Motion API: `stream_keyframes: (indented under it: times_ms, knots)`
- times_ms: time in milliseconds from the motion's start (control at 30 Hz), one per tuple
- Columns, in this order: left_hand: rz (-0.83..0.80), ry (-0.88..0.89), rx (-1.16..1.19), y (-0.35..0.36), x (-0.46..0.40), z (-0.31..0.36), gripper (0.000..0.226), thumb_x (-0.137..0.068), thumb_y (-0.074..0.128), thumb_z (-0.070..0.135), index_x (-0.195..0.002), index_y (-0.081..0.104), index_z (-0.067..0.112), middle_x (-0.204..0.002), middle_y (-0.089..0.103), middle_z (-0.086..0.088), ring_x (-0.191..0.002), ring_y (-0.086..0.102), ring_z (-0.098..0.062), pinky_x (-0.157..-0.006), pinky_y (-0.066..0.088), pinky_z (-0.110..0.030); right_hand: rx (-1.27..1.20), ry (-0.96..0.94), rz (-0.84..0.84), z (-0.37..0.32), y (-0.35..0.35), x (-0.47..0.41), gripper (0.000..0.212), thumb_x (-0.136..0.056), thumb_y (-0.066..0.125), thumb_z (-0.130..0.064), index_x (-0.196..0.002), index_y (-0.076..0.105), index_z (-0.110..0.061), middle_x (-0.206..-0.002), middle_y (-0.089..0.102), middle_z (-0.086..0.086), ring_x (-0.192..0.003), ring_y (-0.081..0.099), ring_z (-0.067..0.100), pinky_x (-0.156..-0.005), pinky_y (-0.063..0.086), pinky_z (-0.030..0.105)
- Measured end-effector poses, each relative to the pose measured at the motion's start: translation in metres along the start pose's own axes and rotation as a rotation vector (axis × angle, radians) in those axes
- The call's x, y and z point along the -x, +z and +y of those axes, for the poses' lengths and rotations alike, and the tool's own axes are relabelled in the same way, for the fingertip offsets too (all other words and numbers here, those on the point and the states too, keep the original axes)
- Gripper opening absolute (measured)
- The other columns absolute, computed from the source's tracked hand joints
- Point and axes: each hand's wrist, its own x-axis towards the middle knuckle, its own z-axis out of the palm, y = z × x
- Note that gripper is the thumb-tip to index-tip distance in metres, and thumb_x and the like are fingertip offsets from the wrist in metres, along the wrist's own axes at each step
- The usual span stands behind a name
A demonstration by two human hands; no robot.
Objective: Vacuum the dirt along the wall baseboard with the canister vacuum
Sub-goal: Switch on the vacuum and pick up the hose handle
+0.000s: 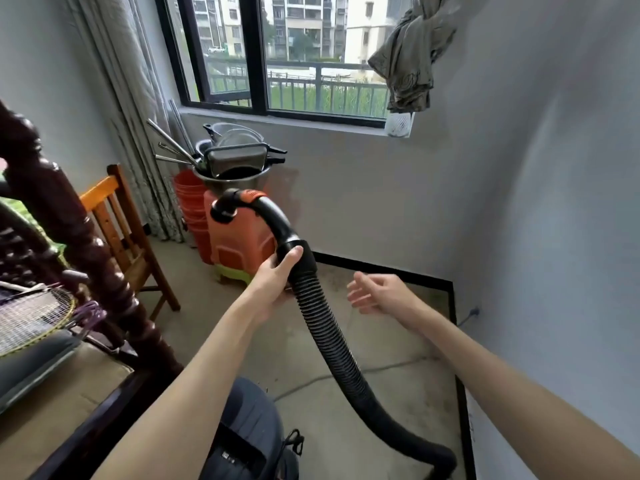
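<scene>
black ribbed hose [323,327] hangs from my left hand [273,278], whose fingers curl round the smooth collar where the corrugated tube meets the curved rigid handle [273,213]. that handle ends in an open round mouth with an orange trim patch, raised in the air and pointing left, well above the floor. my right hand [375,294] is spread and holds nothing, hovering just beside the hose.

i read this as the set-up step: no suction has reached the floor yet, and the handle end carries no wand or floor tool that i can see. the dark canister vacuum [242,434] sits low between my arms, rounded and matte, with the hose looping down to the floor on the right.

the black baseboard [381,270] runs as a thin flat strip along the pale, chalky wall under the window and turns the corner toward me. the concrete floor [391,386] by it looks rough and speckled with dust, and a thin cord lies across it.

next, i judge, the right hand should take the handle, then the mouth must drop to the strip and follow it without snagging that cord.
</scene>
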Motion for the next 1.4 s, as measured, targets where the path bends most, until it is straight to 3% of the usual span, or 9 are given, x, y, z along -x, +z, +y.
stream_keyframes:
  times_ms: [133,267,367,500,667,833,967,1167,1400]
  knots:
    - [-0.141,0.107,-0.194,0.000,0.011,0.019,0.029,-0.090,0.060,0.034,-0.113,0.062,0.016,-0.095,0.074,-0.001,-0.089,0.069,-0.016,-0.078,0.054,-0.030,-0.085,-0.078,0.018,-0.051,0.012,-0.022,0.038,-0.100,0.046,-0.040,-0.099,0.065,-0.006,-0.094,0.069,0.010,-0.075,0.068,0.013,-0.071,0.057,0.023]
    - [-0.283,0.069,-0.262,-0.004,0.027,0.024,0.016,-0.092,0.058,0.028,-0.105,0.063,0.022,-0.089,0.074,0.004,-0.084,0.070,-0.011,-0.067,0.053,-0.021,-0.344,-0.054,-0.038,-0.093,0.031,-0.041,0.046,-0.095,0.052,-0.047,-0.105,0.063,-0.003,-0.092,0.070,0.008,-0.082,0.068,0.019,-0.072,0.055,0.030]
    - [-0.336,0.004,-0.187,-0.011,0.034,0.017,0.014,-0.093,0.055,0.018,-0.105,0.062,0.016,-0.088,0.073,-0.001,-0.081,0.070,-0.015,-0.071,0.055,-0.026,-0.681,0.082,-0.119,-0.100,0.043,-0.047,0.040,-0.098,0.054,-0.037,-0.113,0.053,0.000,-0.090,0.063,0.014,-0.080,0.063,0.024,-0.077,0.052,0.035]
    - [-0.360,-0.038,-0.195,-0.027,0.038,0.022,0.013,-0.094,0.052,0.013,-0.104,0.061,0.015,-0.088,0.073,-0.001,-0.082,0.070,-0.014,-0.071,0.056,-0.025,-0.969,0.123,-0.266,-0.098,0.055,-0.048,0.022,-0.098,0.051,-0.021,-0.095,0.054,0.001,-0.077,0.061,0.011,-0.071,0.062,0.022,-0.071,0.054,0.033]
    - [-0.311,-0.039,-0.241,-0.037,0.041,0.024,0.026,-0.085,0.064,0.028,-0.108,0.059,0.016,-0.098,0.070,-0.001,-0.089,0.068,-0.011,-0.077,0.054,-0.024,-0.851,0.027,-0.294,-0.107,0.072,-0.049,0.025,-0.099,0.050,-0.023,-0.086,0.058,-0.003,-0.071,0.064,0.006,-0.069,0.061,0.017,-0.071,0.050,0.030]
    - [-0.085,0.176,-0.591,-0.041,0.043,0.016,0.049,-0.077,0.074,0.040,-0.114,0.047,0.023,-0.104,0.063,0.005,-0.096,0.062,-0.005,-0.074,0.050,-0.018,-0.850,-0.073,-0.210,-0.105,0.085,-0.054,0.007,-0.096,0.054,-0.012,-0.092,0.053,-0.006,-0.077,0.061,0.007,-0.072,0.060,0.019,-0.075,0.050,0.034]
    - [-0.069,0.209,-0.611,-0.051,0.043,0.002,0.047,-0.076,0.077,0.032,-0.114,0.049,0.026,-0.106,0.065,0.002,-0.098,0.064,-0.013,-0.086,0.054,-0.031,-0.844,-0.094,-0.203,-0.093,0.088,-0.053,0.003,-0.095,0.056,-0.010,-0.094,0.053,-0.009,-0.074,0.062,0.004,-0.072,0.061,0.018,-0.084,0.048,0.041]
    - [-0.096,0.157,-0.637,-0.079,0.051,-0.022,0.044,-0.072,0.081,0.026,-0.105,0.055,0.042,-0.103,0.068,0.010,-0.097,0.065,-0.008,-0.086,0.053,-0.026,-0.854,-0.035,-0.341,-0.075,0.104,-0.048,0.024,-0.091,0.060,-0.034,-0.097,0.054,-0.011,-0.076,0.057,0.003,-0.071,0.058,0.018,-0.080,0.049,0.034]
    - [-0.030,0.079,-0.603,-0.115,0.052,-0.069,0.043,-0.069,0.081,0.033,-0.103,0.056,0.044,-0.100,0.068,0.018,-0.096,0.061,0.004,-0.085,0.050,-0.022,-0.664,-0.032,-0.263,-0.049,0.154,-0.054,0.025,-0.101,0.046,-0.032,-0.097,0.051,-0.008,-0.079,0.055,0.006,-0.071,0.056,0.019,-0.079,0.046,0.037]
